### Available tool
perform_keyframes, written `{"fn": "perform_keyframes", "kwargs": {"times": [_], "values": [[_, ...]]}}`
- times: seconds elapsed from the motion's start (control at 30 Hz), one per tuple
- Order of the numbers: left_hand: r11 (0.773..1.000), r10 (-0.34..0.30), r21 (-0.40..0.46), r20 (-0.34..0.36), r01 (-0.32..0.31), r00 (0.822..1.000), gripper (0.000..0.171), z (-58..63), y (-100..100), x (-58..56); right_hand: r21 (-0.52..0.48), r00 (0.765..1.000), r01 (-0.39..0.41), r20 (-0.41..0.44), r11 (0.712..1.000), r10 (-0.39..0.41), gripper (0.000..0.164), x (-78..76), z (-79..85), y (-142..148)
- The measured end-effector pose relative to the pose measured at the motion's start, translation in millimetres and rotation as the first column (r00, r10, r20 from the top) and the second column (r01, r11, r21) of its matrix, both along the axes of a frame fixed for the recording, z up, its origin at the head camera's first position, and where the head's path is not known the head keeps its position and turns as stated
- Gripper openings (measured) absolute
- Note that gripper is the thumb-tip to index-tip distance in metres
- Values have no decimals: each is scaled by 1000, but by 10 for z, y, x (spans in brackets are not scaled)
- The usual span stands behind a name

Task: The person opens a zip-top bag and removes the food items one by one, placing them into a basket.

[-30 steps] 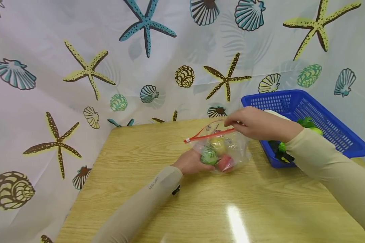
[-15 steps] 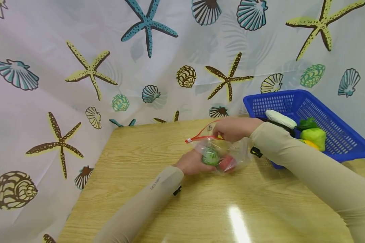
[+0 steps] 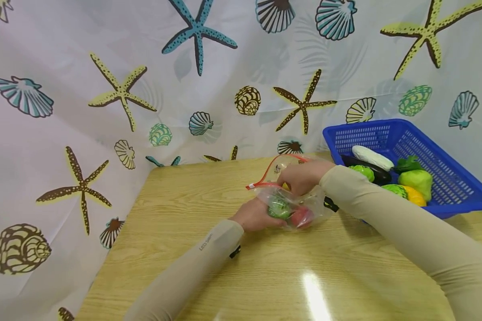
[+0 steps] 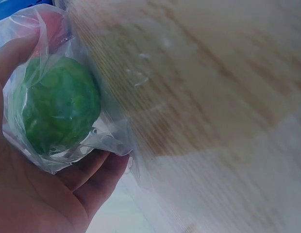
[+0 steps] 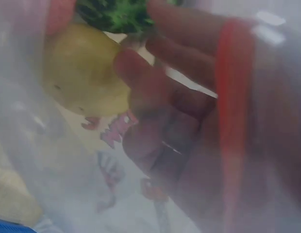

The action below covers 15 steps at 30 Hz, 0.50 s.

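A clear zip bag (image 3: 317,199) with a red slider strip stands mouth-up on the wooden table. Inside it lie a round bumpy green vegetable (image 4: 60,104), a red fruit (image 3: 302,216) and a smooth yellow fruit (image 5: 85,70). My left hand (image 3: 257,216) cups the bag from the left and holds the green vegetable through the plastic, thumb on one side and fingers on the other. Through the bag's mouth reaches my right hand (image 3: 303,177); in the right wrist view one fingertip (image 5: 131,68) meets the yellow fruit's edge, while other fingers lie near the green vegetable.
A blue plastic basket (image 3: 462,165) stands at the back right. It holds a white vegetable (image 3: 371,157), an eggplant (image 3: 379,173), a pale green fruit (image 3: 417,182) and other produce. A curtain printed with shells and starfish (image 3: 184,89) hangs behind the table.
My right hand has gone from above the bag's rim left and down into its mouth, revealing more of the basket. The left hand keeps its hold in the same place.
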<state>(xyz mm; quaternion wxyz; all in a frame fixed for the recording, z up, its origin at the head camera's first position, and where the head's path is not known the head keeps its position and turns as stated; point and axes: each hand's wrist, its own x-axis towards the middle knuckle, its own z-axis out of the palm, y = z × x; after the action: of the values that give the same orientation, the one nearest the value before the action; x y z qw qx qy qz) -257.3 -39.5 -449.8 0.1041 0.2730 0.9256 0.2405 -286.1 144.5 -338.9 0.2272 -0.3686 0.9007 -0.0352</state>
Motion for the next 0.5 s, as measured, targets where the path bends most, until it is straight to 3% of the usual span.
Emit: {"fn": "perform_keyframes", "kwargs": {"times": [0.2, 0.5], "values": [[1000, 12, -16, 8, -12, 1000, 94, -2, -3, -2, -26, 999, 1, 33, 1000, 0, 46, 16, -116, -49], [999, -31, -25, -15, 31, 999, 95, -18, -23, -14, -4, 999, 32, 29, 999, -32, 52, 30, -218, -96]]}}
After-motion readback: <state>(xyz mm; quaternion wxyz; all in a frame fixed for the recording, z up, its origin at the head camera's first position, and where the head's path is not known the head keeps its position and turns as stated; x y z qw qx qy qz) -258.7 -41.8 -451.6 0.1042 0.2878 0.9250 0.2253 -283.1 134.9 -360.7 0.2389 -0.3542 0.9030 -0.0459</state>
